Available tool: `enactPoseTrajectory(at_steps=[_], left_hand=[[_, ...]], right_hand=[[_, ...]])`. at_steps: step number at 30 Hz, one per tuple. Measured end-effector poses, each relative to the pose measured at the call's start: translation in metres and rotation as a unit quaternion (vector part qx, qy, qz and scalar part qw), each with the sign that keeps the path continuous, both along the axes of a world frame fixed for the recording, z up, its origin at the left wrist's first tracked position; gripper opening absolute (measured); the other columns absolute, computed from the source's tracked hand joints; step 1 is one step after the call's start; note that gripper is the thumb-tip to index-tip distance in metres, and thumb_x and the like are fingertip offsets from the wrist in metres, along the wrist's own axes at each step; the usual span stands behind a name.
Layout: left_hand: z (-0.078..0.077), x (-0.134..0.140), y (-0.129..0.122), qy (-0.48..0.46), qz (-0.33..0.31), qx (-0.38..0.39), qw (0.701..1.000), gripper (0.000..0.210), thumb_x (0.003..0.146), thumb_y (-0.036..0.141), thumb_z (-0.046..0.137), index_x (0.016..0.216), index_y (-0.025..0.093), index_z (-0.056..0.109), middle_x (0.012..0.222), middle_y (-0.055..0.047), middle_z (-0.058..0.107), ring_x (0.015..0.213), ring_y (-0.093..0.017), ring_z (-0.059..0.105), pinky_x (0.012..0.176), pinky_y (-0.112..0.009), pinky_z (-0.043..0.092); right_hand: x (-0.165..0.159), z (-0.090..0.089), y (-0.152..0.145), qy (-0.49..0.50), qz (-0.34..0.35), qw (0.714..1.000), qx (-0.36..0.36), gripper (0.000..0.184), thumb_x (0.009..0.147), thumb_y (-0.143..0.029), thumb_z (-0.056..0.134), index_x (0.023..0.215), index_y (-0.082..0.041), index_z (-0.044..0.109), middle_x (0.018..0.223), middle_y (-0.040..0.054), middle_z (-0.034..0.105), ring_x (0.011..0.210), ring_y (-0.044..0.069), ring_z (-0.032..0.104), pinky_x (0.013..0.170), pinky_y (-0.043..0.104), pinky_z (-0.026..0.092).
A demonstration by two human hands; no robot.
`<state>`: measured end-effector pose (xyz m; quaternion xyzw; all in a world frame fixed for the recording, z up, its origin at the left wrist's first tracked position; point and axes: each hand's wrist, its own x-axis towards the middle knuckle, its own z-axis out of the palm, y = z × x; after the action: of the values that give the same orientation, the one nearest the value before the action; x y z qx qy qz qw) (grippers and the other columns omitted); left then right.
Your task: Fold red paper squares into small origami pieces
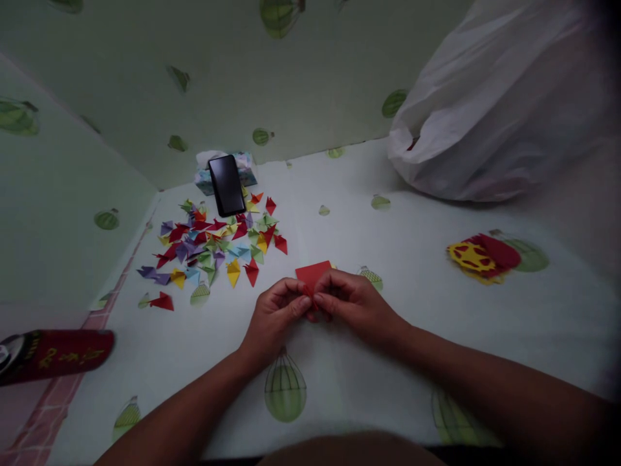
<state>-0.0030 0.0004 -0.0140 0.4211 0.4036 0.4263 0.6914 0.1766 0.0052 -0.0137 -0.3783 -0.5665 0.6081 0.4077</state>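
Observation:
Near the middle of the table, my left hand [284, 309] and my right hand [345, 299] meet, thumbs and fingertips pinched together on a small folded red paper [311, 296]. Most of that paper is hidden by my fingers, so its exact shape does not show. Just beyond my fingertips lies a flat red square of paper [312, 272], partly covered by my hands. To the left of my hands are spread several small folded paper birds [233, 272] in red, yellow, green, purple and blue.
A black phone [227, 186] leans against a tissue box [248, 169] behind the birds. At far left stands a red can [72, 353]. Red and yellow cut-outs [485, 255] lie on the right. A large white plastic bag [475, 129] fills the back right corner.

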Motion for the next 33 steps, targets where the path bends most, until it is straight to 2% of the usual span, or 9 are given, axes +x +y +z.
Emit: enactPoseTrajectory(at_steps=[5, 10, 14, 19, 24, 29, 33], left_hand=[[0.003, 0.0, 0.001, 0.027, 0.002, 0.012, 1.0, 0.021, 0.079, 0.03, 0.081, 0.083, 0.016, 0.065, 0.067, 0.001, 0.069, 0.062, -0.009, 0.063, 0.064, -0.02, 0.049], [0.004, 0.0, 0.001, 0.054, 0.03, 0.013, 0.998, 0.022, 0.078, 0.03, 0.081, 0.078, 0.016, 0.064, 0.065, 0.002, 0.067, 0.061, -0.008, 0.059, 0.061, -0.019, 0.046], [0.004, 0.001, 0.0, 0.069, 0.044, 0.004, 0.997, 0.023, 0.078, 0.032, 0.081, 0.078, 0.017, 0.064, 0.064, 0.003, 0.064, 0.058, -0.008, 0.056, 0.057, -0.019, 0.044], [0.009, 0.001, -0.002, 0.1, 0.036, 0.032, 0.994, 0.02, 0.08, 0.033, 0.078, 0.08, 0.017, 0.067, 0.066, 0.001, 0.065, 0.059, -0.01, 0.057, 0.059, -0.021, 0.045], [0.014, 0.0, -0.004, 0.127, 0.03, 0.068, 0.989, 0.023, 0.081, 0.034, 0.076, 0.07, 0.017, 0.064, 0.064, 0.0, 0.065, 0.06, -0.012, 0.058, 0.059, -0.022, 0.046], [0.01, 0.001, -0.006, 0.138, 0.048, 0.063, 0.987, 0.024, 0.082, 0.034, 0.074, 0.068, 0.017, 0.063, 0.063, 0.001, 0.064, 0.06, -0.012, 0.056, 0.06, -0.023, 0.045], [0.009, 0.002, -0.007, 0.146, 0.035, 0.073, 0.986, 0.028, 0.085, 0.035, 0.071, 0.067, 0.017, 0.06, 0.062, 0.001, 0.061, 0.06, -0.011, 0.054, 0.061, -0.023, 0.043]], right_hand=[[0.002, 0.001, -0.001, -0.1, -0.029, 0.986, 0.13, 0.018, 0.089, -0.019, 0.062, 0.071, -0.017, 0.061, 0.065, -0.0009, 0.061, 0.06, 0.011, 0.052, 0.057, 0.024, 0.039], [0.002, 0.001, 0.0, -0.084, 0.003, 0.989, 0.124, 0.025, 0.098, -0.025, 0.053, 0.079, -0.016, 0.066, 0.068, 0.0007, 0.064, 0.062, 0.012, 0.057, 0.06, 0.024, 0.044], [0.001, 0.0, 0.0, -0.083, 0.002, 0.989, 0.121, 0.015, 0.092, -0.024, 0.062, 0.079, -0.016, 0.065, 0.067, -0.0007, 0.063, 0.06, 0.011, 0.055, 0.058, 0.024, 0.042], [0.001, 0.001, 0.0, -0.123, 0.007, 0.979, 0.162, 0.016, 0.091, -0.017, 0.06, 0.076, -0.016, 0.065, 0.064, -0.0018, 0.06, 0.06, 0.011, 0.053, 0.059, 0.024, 0.04], [-0.001, 0.003, -0.004, -0.125, 0.028, 0.986, 0.11, 0.017, 0.088, -0.023, 0.061, 0.072, -0.017, 0.061, 0.063, -0.0014, 0.059, 0.059, 0.012, 0.05, 0.056, 0.024, 0.038], [-0.003, 0.003, -0.005, -0.106, 0.032, 0.992, 0.058, 0.02, 0.086, -0.024, 0.059, 0.067, -0.019, 0.055, 0.058, -0.0031, 0.053, 0.055, 0.011, 0.045, 0.053, 0.024, 0.034], [-0.004, 0.004, -0.006, -0.089, 0.042, 0.994, 0.042, 0.023, 0.084, -0.024, 0.06, 0.064, -0.019, 0.05, 0.056, -0.0035, 0.052, 0.053, 0.01, 0.042, 0.051, 0.024, 0.033]])
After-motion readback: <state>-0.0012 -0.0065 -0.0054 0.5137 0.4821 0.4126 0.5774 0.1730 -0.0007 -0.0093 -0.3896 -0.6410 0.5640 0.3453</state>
